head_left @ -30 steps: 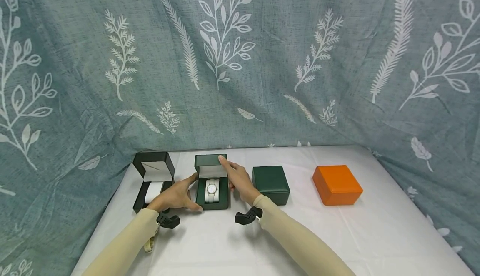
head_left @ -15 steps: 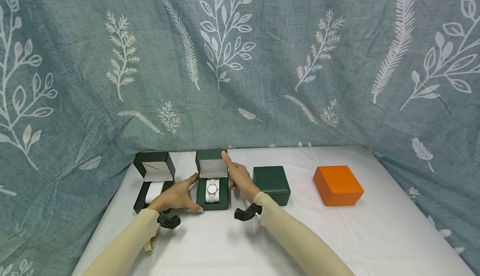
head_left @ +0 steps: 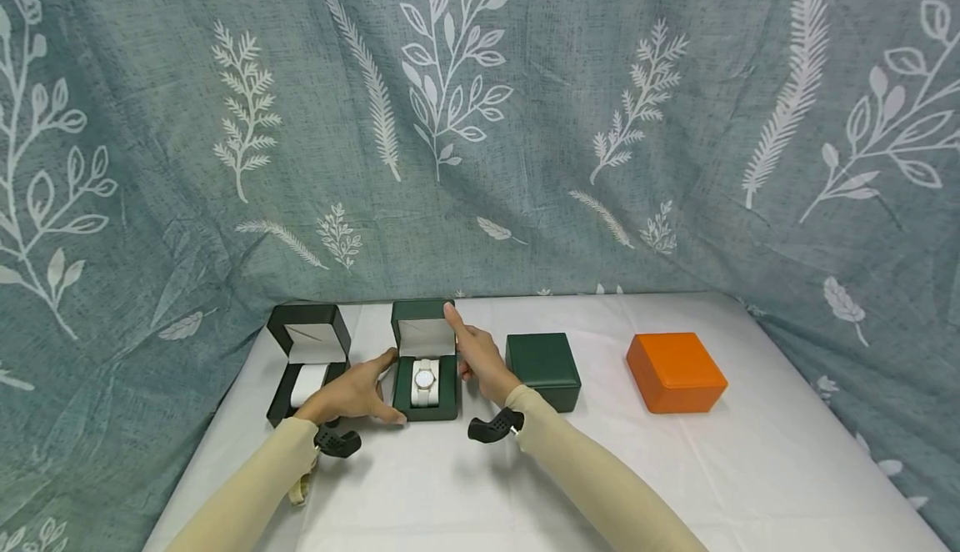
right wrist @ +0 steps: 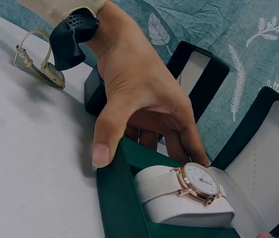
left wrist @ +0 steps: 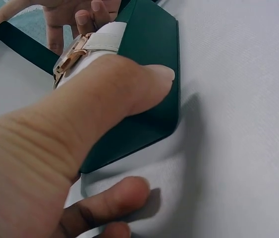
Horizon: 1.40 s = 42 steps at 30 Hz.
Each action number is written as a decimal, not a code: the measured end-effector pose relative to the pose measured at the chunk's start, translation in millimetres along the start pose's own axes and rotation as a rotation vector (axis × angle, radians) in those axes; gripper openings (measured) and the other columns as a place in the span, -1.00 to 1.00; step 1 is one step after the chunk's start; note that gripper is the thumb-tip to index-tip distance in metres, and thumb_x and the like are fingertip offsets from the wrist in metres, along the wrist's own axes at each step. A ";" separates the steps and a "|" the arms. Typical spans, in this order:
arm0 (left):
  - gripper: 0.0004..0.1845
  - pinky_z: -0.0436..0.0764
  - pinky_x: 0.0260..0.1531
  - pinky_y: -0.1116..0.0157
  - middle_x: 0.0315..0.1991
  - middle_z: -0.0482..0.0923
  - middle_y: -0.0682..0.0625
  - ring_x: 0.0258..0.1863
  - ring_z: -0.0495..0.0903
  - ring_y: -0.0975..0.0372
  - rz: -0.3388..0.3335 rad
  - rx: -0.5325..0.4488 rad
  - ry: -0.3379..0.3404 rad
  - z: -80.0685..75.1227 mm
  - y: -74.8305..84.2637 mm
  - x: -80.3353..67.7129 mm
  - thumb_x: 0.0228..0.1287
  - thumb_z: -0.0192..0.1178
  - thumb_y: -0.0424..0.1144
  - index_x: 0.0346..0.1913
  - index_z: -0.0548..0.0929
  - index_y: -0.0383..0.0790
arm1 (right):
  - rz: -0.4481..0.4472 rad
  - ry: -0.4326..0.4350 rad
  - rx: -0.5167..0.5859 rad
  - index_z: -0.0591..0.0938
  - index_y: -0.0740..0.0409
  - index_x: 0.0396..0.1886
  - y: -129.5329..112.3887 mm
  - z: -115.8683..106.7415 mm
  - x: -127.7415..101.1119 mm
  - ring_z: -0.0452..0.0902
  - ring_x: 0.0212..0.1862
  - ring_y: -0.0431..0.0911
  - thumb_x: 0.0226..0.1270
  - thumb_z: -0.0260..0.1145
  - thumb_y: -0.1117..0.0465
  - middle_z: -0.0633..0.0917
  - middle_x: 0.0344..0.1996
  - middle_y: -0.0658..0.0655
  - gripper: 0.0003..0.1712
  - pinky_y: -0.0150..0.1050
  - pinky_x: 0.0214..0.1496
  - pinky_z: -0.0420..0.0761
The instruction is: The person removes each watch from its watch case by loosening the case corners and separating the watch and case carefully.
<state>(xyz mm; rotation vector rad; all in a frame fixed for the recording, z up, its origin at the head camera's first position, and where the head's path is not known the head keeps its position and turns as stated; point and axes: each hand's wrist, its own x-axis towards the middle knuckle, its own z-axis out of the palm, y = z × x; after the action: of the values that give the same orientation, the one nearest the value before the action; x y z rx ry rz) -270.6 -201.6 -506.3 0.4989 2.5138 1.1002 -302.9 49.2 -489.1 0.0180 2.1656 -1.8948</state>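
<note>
A green watch box (head_left: 424,414) stands with its lid (head_left: 423,309) raised. Inside, a watch with a white dial and pale strap (right wrist: 201,179) is wrapped round a white cushion (right wrist: 194,217). My left hand (head_left: 358,393) grips the box's left side, its thumb on the front face and its index finger reaching toward the hinge. At the right, my right hand (head_left: 482,362) touches the lid's edge with its extended thumb; its other fingers are loosely bent beside the base.
An open black watch box (head_left: 306,318) with a white cushion stands at the left. Right of my hands are a closed dark green box (head_left: 542,358) and an orange box (head_left: 677,360). A beige-strapped watch (right wrist: 45,64) lies near my left wrist, partly hidden by the sleeve in the head view.
The green box's lid has tilted further up and back, with my right thumb rising along with it. Over the last half second both hands have stayed still.
</note>
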 end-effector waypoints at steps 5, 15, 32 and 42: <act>0.42 0.52 -0.51 0.20 -0.55 0.62 -0.03 -0.61 0.54 0.20 -0.008 -0.008 0.004 0.7 -0.7 0.4 -0.09 0.70 -0.11 0.65 -0.13 -0.38 | -0.004 -0.003 0.003 0.57 0.28 0.12 0.4 0.1 0.3 0.32 -0.54 -0.12 0.07 0.09 -0.76 0.46 -0.33 0.16 0.20 -0.20 -0.46 0.44; 0.43 0.51 -0.52 0.21 -0.55 0.62 -0.04 -0.60 0.54 0.21 -0.020 -0.007 0.003 0.2 0.4 0.7 -0.11 0.71 -0.11 0.65 -0.13 -0.36 | -0.016 -0.032 0.011 0.30 0.14 0.59 0.3 -2.0 -5.7 0.45 -0.45 -0.12 0.18 0.03 -0.71 0.53 0.14 0.30 0.27 -0.28 -0.44 0.49; 0.42 0.52 -0.51 0.21 -0.53 0.63 -0.05 -0.59 0.56 0.19 -0.029 0.000 -0.005 -0.5 6.3 -2.0 -0.09 0.70 -0.11 0.65 -0.14 -0.36 | -0.118 -0.045 -0.024 0.39 -0.02 0.55 12.8 -6.5 -25.7 0.51 -0.44 -0.06 0.39 0.23 -0.42 0.58 0.26 0.21 -0.09 -0.15 -0.32 0.61; 0.42 0.51 -0.52 0.23 -0.56 0.61 -0.03 -0.61 0.53 0.22 -0.017 0.016 0.001 -0.4 3.4 -1.2 -0.10 0.70 -0.13 0.64 -0.13 -0.40 | -0.128 -0.116 -0.046 0.32 -0.16 0.59 25.7 -12.4 -32.9 0.52 -0.46 -0.05 0.42 0.33 -0.27 0.49 0.35 0.20 -0.16 -0.07 -0.34 0.62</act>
<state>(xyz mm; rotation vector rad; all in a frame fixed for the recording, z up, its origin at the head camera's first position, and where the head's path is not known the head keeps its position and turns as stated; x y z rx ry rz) -269.2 -200.3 -503.3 0.4814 2.5249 1.0749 -268.8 70.5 -505.9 -0.2388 2.1780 -1.8611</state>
